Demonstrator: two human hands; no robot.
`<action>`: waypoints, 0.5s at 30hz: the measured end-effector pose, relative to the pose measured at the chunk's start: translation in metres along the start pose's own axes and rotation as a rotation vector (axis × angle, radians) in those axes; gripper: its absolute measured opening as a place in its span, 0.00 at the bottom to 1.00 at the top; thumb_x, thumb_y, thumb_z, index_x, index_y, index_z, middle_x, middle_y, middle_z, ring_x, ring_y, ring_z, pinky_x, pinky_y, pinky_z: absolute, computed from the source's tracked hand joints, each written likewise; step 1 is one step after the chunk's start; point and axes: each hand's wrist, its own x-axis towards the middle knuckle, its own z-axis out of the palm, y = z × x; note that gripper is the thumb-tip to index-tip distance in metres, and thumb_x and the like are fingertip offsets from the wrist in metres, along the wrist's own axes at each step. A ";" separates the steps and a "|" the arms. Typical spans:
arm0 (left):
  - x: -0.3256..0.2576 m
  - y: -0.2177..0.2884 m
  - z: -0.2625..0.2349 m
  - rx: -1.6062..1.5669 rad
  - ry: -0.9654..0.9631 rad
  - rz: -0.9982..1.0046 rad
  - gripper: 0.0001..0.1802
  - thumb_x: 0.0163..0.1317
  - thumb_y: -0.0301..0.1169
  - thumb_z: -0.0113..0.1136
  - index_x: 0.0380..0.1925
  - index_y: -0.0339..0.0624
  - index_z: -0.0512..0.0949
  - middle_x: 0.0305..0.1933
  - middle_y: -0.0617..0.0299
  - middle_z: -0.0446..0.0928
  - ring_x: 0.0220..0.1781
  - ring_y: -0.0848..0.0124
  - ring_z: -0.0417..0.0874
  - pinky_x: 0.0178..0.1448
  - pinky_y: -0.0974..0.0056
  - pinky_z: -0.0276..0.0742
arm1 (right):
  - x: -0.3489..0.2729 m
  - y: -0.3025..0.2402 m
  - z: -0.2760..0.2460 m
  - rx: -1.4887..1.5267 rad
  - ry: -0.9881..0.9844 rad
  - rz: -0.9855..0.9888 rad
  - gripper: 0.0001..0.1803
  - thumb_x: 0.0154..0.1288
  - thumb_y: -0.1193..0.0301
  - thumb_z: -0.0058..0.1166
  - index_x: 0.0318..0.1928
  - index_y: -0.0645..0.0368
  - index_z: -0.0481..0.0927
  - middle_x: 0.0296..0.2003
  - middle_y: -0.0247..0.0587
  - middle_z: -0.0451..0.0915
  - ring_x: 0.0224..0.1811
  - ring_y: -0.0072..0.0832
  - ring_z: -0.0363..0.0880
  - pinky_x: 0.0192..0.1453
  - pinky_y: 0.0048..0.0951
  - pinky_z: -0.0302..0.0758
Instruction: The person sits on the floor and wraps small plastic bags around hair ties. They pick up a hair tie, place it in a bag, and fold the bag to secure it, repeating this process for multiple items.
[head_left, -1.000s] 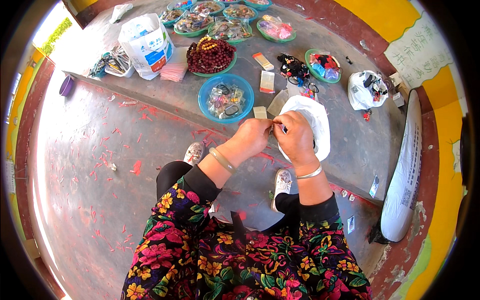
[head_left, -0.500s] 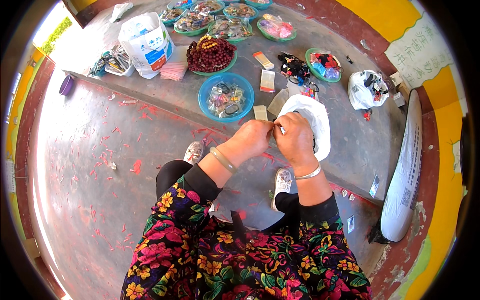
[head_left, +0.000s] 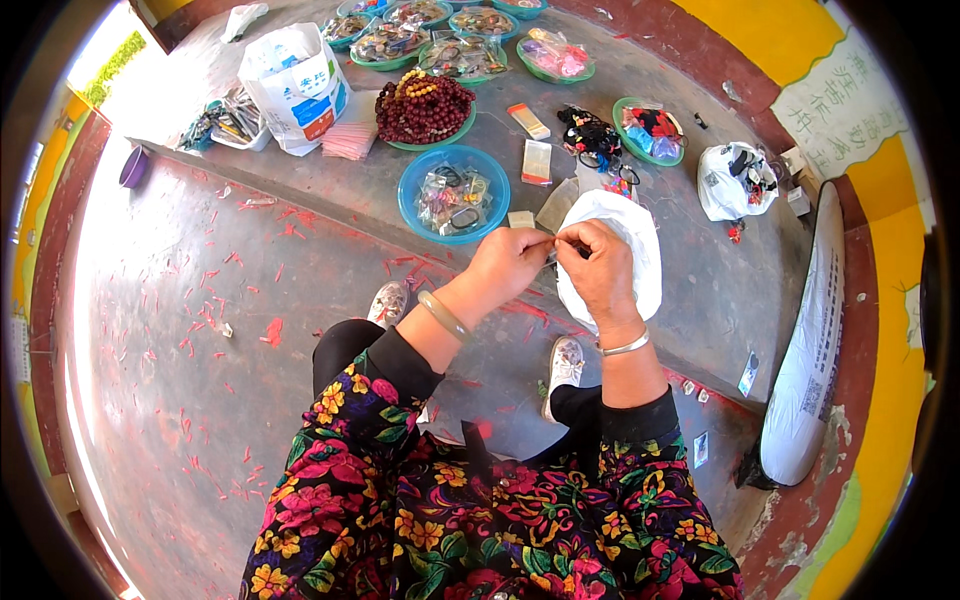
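Note:
My left hand [head_left: 510, 262] and my right hand [head_left: 602, 272] meet fingertip to fingertip, both closed in a pinch. Between them is something small and dark, with what may be a bit of clear plastic below it; the fingers mostly hide it. Behind my right hand sits an open white plastic bag [head_left: 642, 262] on the raised floor. Just beyond my left hand stands a blue basin [head_left: 404, 198] holding small clear packets [head_left: 452, 192]. A small pale box [head_left: 521, 219] lies between the basin and the white bag.
Farther back are dark red bead strings [head_left: 425, 110], several basins of packets, a tall white bag [head_left: 295, 90] and a pile of dark bands [head_left: 590, 135]. Another white bag [head_left: 735, 182] stands at right, near a long wrapped roll [head_left: 805, 350]. Red scraps litter the lower floor.
My right hand has turned slightly, with its fingers raised more, and the left hand's fingers have straightened a little. Both hands still meet in nearly the same place.

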 end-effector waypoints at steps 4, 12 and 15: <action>0.000 0.000 -0.003 -0.030 0.004 -0.065 0.10 0.59 0.29 0.54 0.36 0.35 0.80 0.25 0.59 0.79 0.27 0.78 0.77 0.32 0.69 0.73 | 0.000 0.000 -0.001 0.000 -0.013 0.005 0.03 0.46 0.77 0.57 0.26 0.61 0.77 0.24 0.41 0.76 0.28 0.36 0.76 0.32 0.32 0.72; -0.002 0.009 -0.004 0.072 0.036 -0.022 0.10 0.59 0.28 0.54 0.37 0.37 0.80 0.26 0.55 0.79 0.26 0.73 0.78 0.31 0.67 0.73 | 0.000 -0.002 -0.002 0.013 -0.007 0.012 0.04 0.48 0.77 0.58 0.28 0.61 0.79 0.25 0.41 0.77 0.29 0.36 0.77 0.33 0.32 0.72; -0.003 0.004 0.000 0.124 0.062 0.127 0.09 0.60 0.28 0.53 0.38 0.38 0.80 0.27 0.51 0.78 0.26 0.63 0.80 0.31 0.64 0.73 | 0.000 -0.006 -0.002 -0.012 -0.017 -0.007 0.05 0.48 0.77 0.59 0.29 0.61 0.80 0.26 0.41 0.77 0.30 0.37 0.77 0.35 0.32 0.73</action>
